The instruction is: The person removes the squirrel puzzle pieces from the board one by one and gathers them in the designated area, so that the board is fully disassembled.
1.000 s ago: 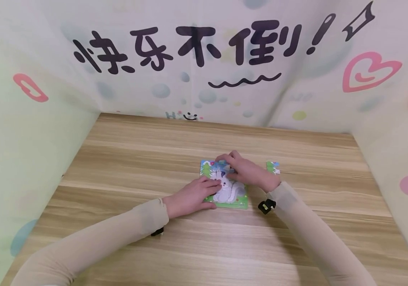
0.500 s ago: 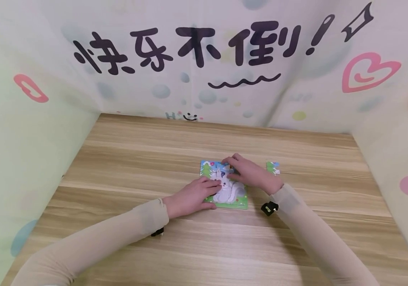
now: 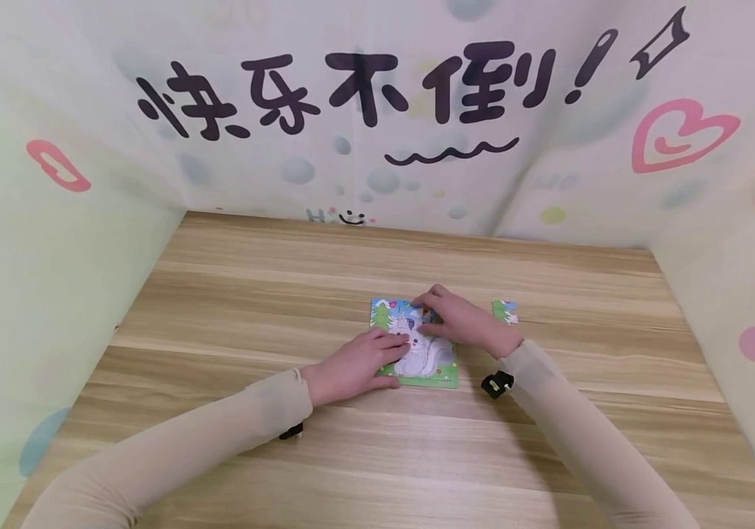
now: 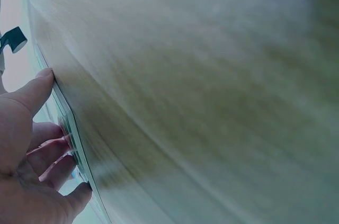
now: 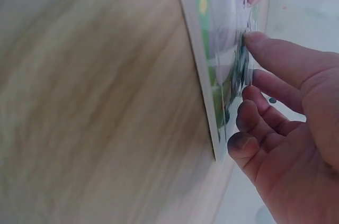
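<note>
A small square jigsaw puzzle (image 3: 442, 373) lies on the wooden table in front of me, showing a white-grey animal with a big tail, green grass and a pine tree. My left hand (image 3: 352, 364) rests on its lower left part, fingertips on the animal's face and thumb at the near edge. Over the upper right part, my right hand (image 3: 463, 320) has its thumb and index finger curved around a puzzle piece (image 5: 250, 68), which it pinches at the puzzle's surface. Much of that piece is hidden by the fingers. The other right fingers curl at the puzzle's edge.
One loose puzzle piece (image 3: 506, 311) with a pine tree lies on the table (image 3: 271, 279), to the right beyond my right wrist. Printed cloth walls (image 3: 364, 169) enclose the back and both sides of the table.
My right hand has shifted slightly right over the puzzle's top edge, uncovering more of the blue upper part. My left hand has stayed in place.
</note>
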Action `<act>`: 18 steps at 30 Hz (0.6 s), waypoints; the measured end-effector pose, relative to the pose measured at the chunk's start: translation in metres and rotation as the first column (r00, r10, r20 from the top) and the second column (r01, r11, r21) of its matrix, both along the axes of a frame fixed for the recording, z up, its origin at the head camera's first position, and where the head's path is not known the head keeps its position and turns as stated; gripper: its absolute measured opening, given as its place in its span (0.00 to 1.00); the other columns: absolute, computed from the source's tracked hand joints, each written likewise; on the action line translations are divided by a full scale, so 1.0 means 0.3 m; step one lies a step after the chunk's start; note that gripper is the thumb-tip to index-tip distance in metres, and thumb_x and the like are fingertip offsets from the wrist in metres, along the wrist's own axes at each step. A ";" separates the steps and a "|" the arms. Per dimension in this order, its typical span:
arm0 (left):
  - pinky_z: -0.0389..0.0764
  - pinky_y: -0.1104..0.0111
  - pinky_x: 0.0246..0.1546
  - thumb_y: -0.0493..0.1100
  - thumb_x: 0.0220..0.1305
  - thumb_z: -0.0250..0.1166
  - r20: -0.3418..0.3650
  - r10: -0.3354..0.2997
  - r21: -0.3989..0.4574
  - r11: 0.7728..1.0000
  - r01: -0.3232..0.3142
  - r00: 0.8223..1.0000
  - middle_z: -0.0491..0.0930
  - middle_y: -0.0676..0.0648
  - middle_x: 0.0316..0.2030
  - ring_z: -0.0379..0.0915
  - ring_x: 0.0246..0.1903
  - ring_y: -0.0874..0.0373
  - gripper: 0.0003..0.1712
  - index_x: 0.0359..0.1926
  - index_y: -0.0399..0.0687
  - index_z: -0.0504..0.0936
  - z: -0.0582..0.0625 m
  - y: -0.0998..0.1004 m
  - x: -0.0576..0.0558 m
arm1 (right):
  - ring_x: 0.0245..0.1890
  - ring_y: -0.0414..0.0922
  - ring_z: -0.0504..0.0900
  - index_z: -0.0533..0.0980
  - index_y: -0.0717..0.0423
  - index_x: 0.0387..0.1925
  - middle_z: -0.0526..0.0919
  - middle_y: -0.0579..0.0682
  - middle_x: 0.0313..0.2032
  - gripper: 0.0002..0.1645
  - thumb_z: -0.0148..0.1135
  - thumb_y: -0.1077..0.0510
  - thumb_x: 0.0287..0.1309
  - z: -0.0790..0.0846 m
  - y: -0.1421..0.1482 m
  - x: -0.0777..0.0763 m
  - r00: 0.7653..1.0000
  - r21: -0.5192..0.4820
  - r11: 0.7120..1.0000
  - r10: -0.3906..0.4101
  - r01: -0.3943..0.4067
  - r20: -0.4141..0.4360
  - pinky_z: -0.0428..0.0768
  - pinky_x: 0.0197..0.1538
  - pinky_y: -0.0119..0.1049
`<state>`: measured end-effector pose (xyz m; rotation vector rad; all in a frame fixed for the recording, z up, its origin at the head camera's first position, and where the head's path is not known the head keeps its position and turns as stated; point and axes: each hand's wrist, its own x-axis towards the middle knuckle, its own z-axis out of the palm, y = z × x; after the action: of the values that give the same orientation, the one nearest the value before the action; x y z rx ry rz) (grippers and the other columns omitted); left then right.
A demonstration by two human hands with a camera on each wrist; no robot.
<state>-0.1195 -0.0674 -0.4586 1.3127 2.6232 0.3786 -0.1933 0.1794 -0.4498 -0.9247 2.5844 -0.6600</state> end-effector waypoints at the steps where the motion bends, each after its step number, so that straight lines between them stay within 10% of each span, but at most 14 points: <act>1: 0.70 0.59 0.69 0.56 0.73 0.66 -0.002 0.000 -0.002 1.000 0.000 1.000 0.69 0.42 0.74 0.67 0.67 0.47 0.38 0.74 0.38 0.71 0.000 0.000 0.000 | 0.42 0.45 0.77 0.76 0.63 0.64 0.76 0.56 0.51 0.28 0.69 0.56 0.68 0.000 0.000 0.000 1.000 -0.001 1.000 0.000 0.000 -0.003 0.81 0.49 0.41; 18: 0.69 0.59 0.70 0.57 0.73 0.65 0.002 -0.001 -0.008 1.000 0.001 1.000 0.68 0.42 0.75 0.66 0.68 0.48 0.39 0.74 0.39 0.70 -0.004 0.000 0.001 | 0.47 0.47 0.79 0.77 0.62 0.62 0.74 0.57 0.56 0.28 0.70 0.50 0.68 -0.011 -0.008 0.009 0.999 0.046 0.999 -0.024 0.025 -0.032 0.82 0.55 0.44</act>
<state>-0.1193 -0.0674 -0.4597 1.3100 2.6194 0.3690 -0.1904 0.1769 -0.4532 -0.8972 2.6311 -0.5945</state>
